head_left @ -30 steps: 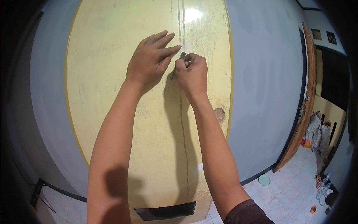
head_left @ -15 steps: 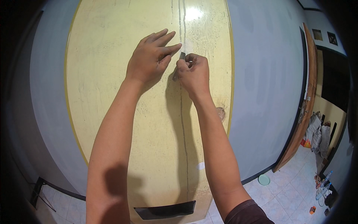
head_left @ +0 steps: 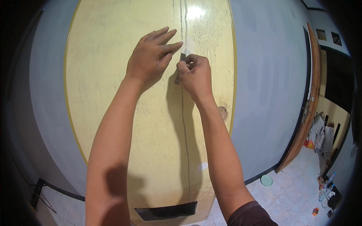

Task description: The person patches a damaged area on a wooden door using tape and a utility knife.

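at the left, the person's bare left hand (head_left: 151, 56) has its grip apart, fingers spread and holding nothing, over the tall, flat, pale-yellow painted panel (head_left: 100, 79); whether its fingertips touch the surface, i cannot tell. below, near the panel's lower edge, lies a black four-sided flat patch (head_left: 166, 212).

further right, the small, dark, flat, narrow strip (head_left: 183, 57) leans slightly off upright, nearer the panel's right edge than its left, at the upper end of a thin, dark, wavy line (head_left: 184, 124). the bare right hand (head_left: 197, 77) has its grip clamped on the strip, thumb against fingers, both ends poking out.

a pinch on so thin a piece could let it twist or slip if pressed hard. if it tipped onto a corner, it might scratch the yellow paint. the left forefinger sits just above the strip's upper end, so an upward skid could catch that fingertip. at the far right, the pale-green round dish (head_left: 266, 180) on the floor is well apart.
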`<state>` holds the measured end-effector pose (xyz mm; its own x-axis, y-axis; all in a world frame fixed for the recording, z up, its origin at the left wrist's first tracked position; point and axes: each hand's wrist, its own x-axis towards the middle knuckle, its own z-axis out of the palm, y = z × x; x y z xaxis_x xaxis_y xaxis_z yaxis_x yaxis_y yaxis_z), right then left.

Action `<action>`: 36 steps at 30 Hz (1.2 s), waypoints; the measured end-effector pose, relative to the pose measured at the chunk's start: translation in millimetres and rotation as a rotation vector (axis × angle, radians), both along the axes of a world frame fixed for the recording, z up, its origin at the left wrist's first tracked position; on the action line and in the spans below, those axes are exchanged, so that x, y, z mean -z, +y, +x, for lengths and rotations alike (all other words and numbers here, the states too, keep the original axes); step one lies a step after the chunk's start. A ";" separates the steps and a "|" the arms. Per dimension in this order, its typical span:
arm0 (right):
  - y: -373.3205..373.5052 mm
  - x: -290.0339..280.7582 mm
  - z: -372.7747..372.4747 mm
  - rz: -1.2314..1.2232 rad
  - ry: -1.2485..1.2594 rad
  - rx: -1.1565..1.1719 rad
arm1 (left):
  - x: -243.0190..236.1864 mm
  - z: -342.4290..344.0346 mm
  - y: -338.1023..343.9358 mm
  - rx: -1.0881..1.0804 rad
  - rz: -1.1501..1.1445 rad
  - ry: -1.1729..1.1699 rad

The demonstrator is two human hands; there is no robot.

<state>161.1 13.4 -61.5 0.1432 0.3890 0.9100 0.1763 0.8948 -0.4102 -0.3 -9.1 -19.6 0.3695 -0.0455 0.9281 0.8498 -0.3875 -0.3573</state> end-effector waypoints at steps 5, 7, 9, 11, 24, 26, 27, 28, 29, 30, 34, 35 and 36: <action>-1.9 -6.9 10.9 0.112 -0.192 0.238 | -1.9 -0.4 -0.6 -0.001 0.041 0.035; -15.0 -16.4 20.0 0.081 -0.331 0.328 | 0.0 -1.1 1.9 0.017 0.030 0.033; -23.0 -24.5 28.0 0.092 -0.443 0.381 | 1.2 -0.9 -0.1 0.050 0.002 0.019; -23.5 -30.9 33.2 0.115 -0.551 0.432 | 0.6 -3.0 1.0 0.044 0.009 0.021; -25.8 -43.9 52.0 0.181 -0.750 0.432 | 2.2 -6.4 8.5 0.046 0.063 0.037; -30.4 -43.4 50.4 0.146 -0.778 0.450 | 0.9 -9.5 11.7 0.030 0.070 0.045; -30.8 -42.7 49.6 0.133 -0.778 0.451 | 1.0 -10.3 12.3 0.023 0.076 0.050; -31.1 -41.9 48.5 0.121 -0.778 0.453 | 2.4 -11.0 12.2 0.031 0.070 0.036; -31.5 -41.6 49.3 0.108 -0.776 0.458 | 3.1 -9.5 12.3 0.044 0.065 0.024; -31.6 -41.5 50.7 0.114 -0.776 0.459 | 3.7 -8.2 12.4 0.056 0.060 0.013; -34.5 -41.0 54.9 0.092 -0.773 0.446 | 2.0 -7.4 12.9 0.068 0.059 0.014; -35.0 -40.6 55.4 0.074 -0.770 0.439 | 1.4 -8.0 13.4 0.069 0.064 0.019; -33.6 -39.9 56.3 0.075 -0.782 0.441 | 1.4 -8.6 13.8 0.071 0.069 0.024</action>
